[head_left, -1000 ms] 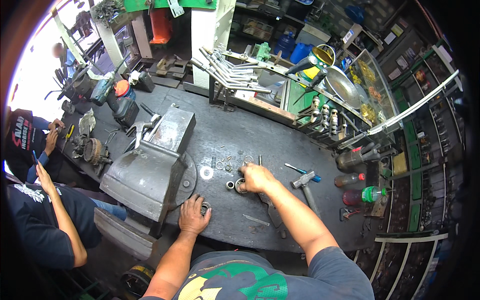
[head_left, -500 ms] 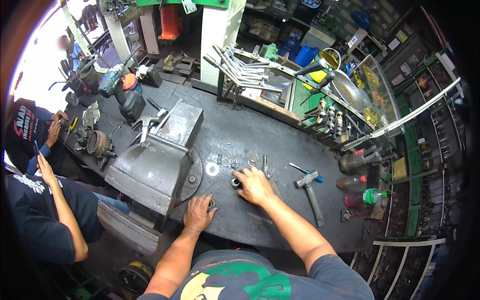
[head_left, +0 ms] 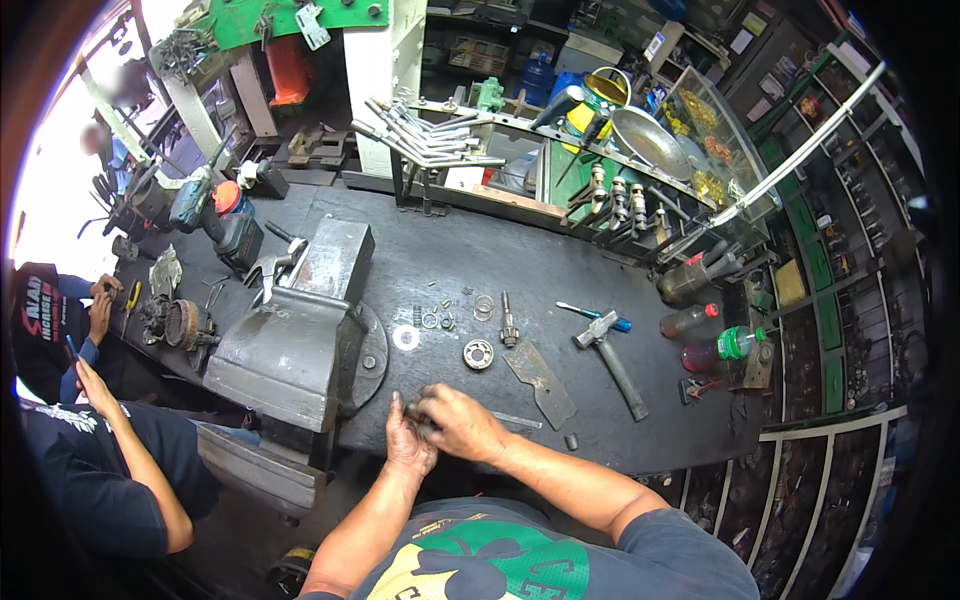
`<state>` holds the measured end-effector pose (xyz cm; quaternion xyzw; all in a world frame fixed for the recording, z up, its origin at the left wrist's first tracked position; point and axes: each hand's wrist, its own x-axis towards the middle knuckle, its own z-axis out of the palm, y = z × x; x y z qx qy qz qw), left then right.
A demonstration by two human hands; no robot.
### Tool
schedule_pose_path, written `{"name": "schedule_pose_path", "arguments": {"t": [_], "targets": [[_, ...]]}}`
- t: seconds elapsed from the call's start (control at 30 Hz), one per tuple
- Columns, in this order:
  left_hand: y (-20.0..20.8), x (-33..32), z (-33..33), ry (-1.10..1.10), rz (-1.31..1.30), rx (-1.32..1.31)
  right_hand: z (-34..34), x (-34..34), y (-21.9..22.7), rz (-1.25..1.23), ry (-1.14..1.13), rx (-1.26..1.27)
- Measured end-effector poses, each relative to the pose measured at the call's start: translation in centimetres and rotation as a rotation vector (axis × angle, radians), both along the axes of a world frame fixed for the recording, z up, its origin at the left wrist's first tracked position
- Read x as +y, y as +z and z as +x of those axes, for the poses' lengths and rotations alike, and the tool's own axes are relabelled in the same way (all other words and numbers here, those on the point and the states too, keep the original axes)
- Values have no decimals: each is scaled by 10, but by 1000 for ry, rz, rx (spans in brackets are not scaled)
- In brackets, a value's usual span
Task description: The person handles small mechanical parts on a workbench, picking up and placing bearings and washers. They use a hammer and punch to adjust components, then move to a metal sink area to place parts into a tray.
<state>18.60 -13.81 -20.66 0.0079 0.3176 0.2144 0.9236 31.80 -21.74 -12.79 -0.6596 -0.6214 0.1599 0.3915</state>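
Observation:
My left hand [head_left: 408,440] is near the front edge of the bench, its palm turned inward and its fingers curled round a small dark round metal part. Over it my right hand [head_left: 457,425] is closed, its fingers meeting the left hand's; motion blurs them and hides what they grip. Just beyond lies a toothed metal ring [head_left: 478,354], flat on the bench. Beside it are a short geared shaft [head_left: 508,322] and a flat notched metal plate [head_left: 540,385]. A pale washer [head_left: 406,338], thin rings [head_left: 484,306] and several tiny parts lie farther off.
A big bench vise [head_left: 285,345] stands at left. To the right lie a hammer [head_left: 612,366], a screwdriver [head_left: 594,316] and a small cylinder [head_left: 571,441]. Bottles [head_left: 716,347] line the right edge; a tool rack [head_left: 430,140] stands behind. Two people are at far left, near a cordless drill [head_left: 205,200].
My right hand has left the toothed ring and come back to my left hand near the bench edge, baring the ring and the plate. The whole view has shifted slightly.

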Motion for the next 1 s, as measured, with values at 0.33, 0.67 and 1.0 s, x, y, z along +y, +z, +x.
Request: {"name": "schedule_pose_path", "arguments": {"t": [0.33, 0.67, 1.0], "targets": [[-11, 9, -23, -112, 24, -171, 150, 19, -28, -731, -855, -187], [-16, 9, -26, -90, 3, -162, 102, 10, 14, -693, -555, 193], [-64, 3, -55, -233, -8, -300, 2, -6, 31, -457, -236, 26]]}}
